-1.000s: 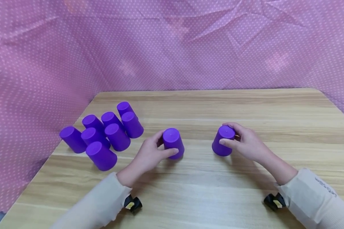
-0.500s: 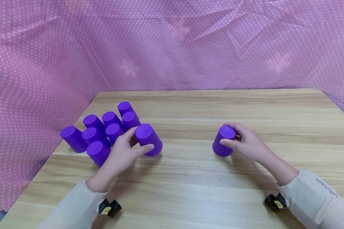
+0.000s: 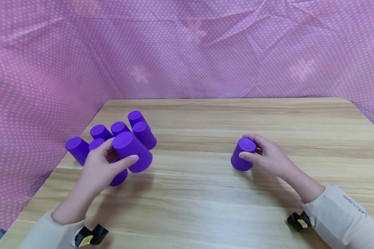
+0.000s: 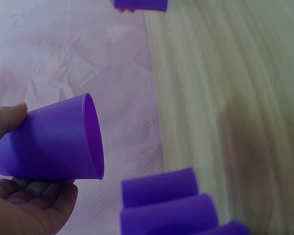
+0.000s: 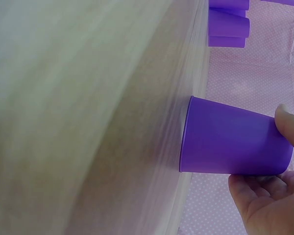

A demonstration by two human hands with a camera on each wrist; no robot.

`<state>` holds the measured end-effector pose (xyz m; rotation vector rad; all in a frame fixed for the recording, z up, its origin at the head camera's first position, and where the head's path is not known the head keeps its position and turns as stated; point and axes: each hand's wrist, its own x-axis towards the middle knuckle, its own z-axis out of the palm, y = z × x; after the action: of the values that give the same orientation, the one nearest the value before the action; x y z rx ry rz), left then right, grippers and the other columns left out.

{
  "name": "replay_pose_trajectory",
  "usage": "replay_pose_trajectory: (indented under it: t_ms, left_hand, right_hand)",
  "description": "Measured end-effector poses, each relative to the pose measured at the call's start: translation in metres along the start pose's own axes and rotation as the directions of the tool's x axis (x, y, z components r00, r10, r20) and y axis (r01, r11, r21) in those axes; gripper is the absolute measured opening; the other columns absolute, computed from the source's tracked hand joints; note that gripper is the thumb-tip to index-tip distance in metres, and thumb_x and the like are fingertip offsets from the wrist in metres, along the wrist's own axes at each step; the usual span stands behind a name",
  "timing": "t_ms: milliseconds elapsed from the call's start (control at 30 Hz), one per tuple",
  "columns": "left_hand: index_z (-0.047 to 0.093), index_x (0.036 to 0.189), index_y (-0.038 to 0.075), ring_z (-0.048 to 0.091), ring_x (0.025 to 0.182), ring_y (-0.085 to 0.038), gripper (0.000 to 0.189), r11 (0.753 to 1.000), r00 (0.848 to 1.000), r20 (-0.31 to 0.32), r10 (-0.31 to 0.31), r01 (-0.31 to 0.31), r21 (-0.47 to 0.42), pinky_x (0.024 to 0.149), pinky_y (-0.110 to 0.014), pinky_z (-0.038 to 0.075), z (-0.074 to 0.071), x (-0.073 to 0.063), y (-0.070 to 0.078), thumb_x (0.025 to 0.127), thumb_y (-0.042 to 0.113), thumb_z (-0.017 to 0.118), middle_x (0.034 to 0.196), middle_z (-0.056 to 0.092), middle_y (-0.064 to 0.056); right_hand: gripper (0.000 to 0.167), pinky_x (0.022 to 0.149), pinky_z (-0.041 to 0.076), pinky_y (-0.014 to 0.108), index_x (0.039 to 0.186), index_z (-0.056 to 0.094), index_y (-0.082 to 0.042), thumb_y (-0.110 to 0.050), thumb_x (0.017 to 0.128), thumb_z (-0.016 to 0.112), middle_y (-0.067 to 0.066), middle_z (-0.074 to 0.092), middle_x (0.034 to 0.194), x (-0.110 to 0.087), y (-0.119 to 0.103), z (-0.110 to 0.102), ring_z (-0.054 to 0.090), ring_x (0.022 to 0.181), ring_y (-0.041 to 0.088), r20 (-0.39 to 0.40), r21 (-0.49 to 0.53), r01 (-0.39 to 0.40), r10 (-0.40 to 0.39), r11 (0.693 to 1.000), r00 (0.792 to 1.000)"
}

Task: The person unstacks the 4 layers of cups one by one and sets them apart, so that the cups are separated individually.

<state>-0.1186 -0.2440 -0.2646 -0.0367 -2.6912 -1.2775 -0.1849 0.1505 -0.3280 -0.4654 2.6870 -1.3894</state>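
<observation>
My left hand (image 3: 101, 169) grips an upside-down purple cup (image 3: 134, 152), raised off the table beside the group of cups at the left. In the left wrist view that purple cup (image 4: 54, 142) has its open rim turned toward the tabletop, thumb on one side and fingers on the other. Across the table my right hand (image 3: 268, 155) holds another upside-down purple cup (image 3: 242, 154). The right wrist view has this cup (image 5: 230, 139) with its rim down at the wooden surface. Behind my left hand, several purple cups (image 3: 144, 135) stand upside down, some partly hidden.
The wooden table (image 3: 193, 200) has rounded far corners. A pink polka-dot cloth (image 3: 187, 52) hangs behind it and along the left side. The standing cups, such as the purple cup (image 3: 77, 148) farthest left, are close to the table's left edge.
My left hand has lifted its cup from the middle of the table and carried it left, in front of the group of cups. My right hand and its cup have stayed put.
</observation>
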Motion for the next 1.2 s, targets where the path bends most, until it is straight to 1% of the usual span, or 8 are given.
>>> replay_pose_trajectory:
  t_ms: [67,233,333,500,633,867,933,1200]
  left_hand:
    - [0.054,0.123,0.006,0.059,0.089,0.006,0.052,1.0,1.0,-0.03,-0.002,0.002,-0.003,0.077,-0.007,0.048,-0.007,-0.002,-0.002,0.079,0.024,0.074,0.108,0.064,-0.007]
    - [0.055,0.124,0.006,0.06,0.088,0.005,0.051,0.999,0.995,-0.101,-0.009,0.005,-0.039,0.076,-0.007,0.049,-0.022,-0.004,-0.009,0.079,0.018,0.075,0.097,0.063,0.016]
    - [0.055,0.125,0.007,0.06,0.088,0.006,0.052,0.998,0.987,-0.162,-0.018,0.009,-0.056,0.075,-0.006,0.049,-0.029,-0.005,-0.013,0.078,0.015,0.076,0.094,0.061,0.023]
    - [0.058,0.123,0.014,0.061,0.086,0.008,0.051,0.987,0.965,-0.249,-0.086,0.049,-0.153,0.073,-0.004,0.048,-0.044,-0.008,-0.02,0.076,0.009,0.076,0.093,0.063,0.023]
    - [0.061,0.119,0.017,0.062,0.084,0.006,0.05,0.954,0.942,-0.295,-0.16,0.071,-0.291,0.071,-0.003,0.047,-0.055,-0.011,-0.026,0.074,0.005,0.077,0.091,0.066,0.02]
    - [0.066,0.113,0.014,0.064,0.077,0.003,0.05,0.894,0.872,-0.42,-0.251,0.043,-0.446,0.068,-0.004,0.048,-0.071,-0.014,-0.043,0.069,-0.006,0.077,0.085,0.068,0.013]
    - [0.065,0.114,0.011,0.064,0.077,0.002,0.051,0.881,0.858,-0.436,-0.271,0.039,-0.472,0.068,-0.004,0.048,-0.075,-0.015,-0.049,0.068,-0.007,0.077,0.085,0.069,0.012]
    - [0.06,0.122,0.011,0.062,0.076,0.006,0.058,0.869,0.842,-0.415,-0.346,0.12,-0.48,0.067,-0.002,0.047,-0.084,-0.013,-0.072,0.069,-0.001,0.079,0.084,0.066,0.017]
  right_hand:
    - [0.053,0.089,0.051,0.046,0.129,0.047,0.0,-0.025,0.086,0.066,0.024,0.057,0.119,0.0,0.0,0.0,0.057,0.109,0.038,-0.002,-0.006,0.001,-0.001,1.0,1.0]
    - [0.052,0.089,0.051,0.046,0.128,0.047,0.0,-0.024,0.086,0.067,0.024,0.058,0.118,0.0,0.001,0.0,0.058,0.108,0.038,-0.002,-0.002,0.01,-0.01,1.0,1.0]
    - [0.052,0.089,0.051,0.045,0.128,0.047,0.0,-0.024,0.086,0.067,0.024,0.058,0.118,0.0,0.001,0.0,0.058,0.108,0.038,-0.002,0.002,0.009,-0.009,1.0,1.0]
    - [0.052,0.088,0.052,0.045,0.128,0.047,0.0,-0.025,0.086,0.066,0.024,0.058,0.117,-0.001,0.001,0.0,0.058,0.107,0.037,-0.003,-0.005,0.008,-0.008,1.0,1.0]
    - [0.052,0.088,0.052,0.045,0.128,0.047,0.001,-0.024,0.086,0.066,0.024,0.058,0.117,0.0,0.001,0.001,0.059,0.107,0.037,-0.003,-0.007,0.015,-0.015,1.0,1.0]
    - [0.052,0.089,0.052,0.045,0.128,0.047,0.0,-0.025,0.086,0.066,0.023,0.059,0.117,0.001,0.0,0.001,0.059,0.107,0.037,-0.004,-0.007,0.017,-0.017,1.0,1.0]
    - [0.052,0.089,0.051,0.046,0.128,0.047,0.0,-0.025,0.086,0.066,0.023,0.058,0.117,0.001,0.0,0.001,0.058,0.107,0.037,-0.003,-0.006,0.015,-0.015,1.0,1.0]
    - [0.052,0.09,0.05,0.046,0.128,0.047,0.0,-0.025,0.087,0.066,0.023,0.058,0.117,0.001,0.001,0.001,0.058,0.108,0.037,-0.006,-0.011,0.006,-0.006,1.0,1.0]
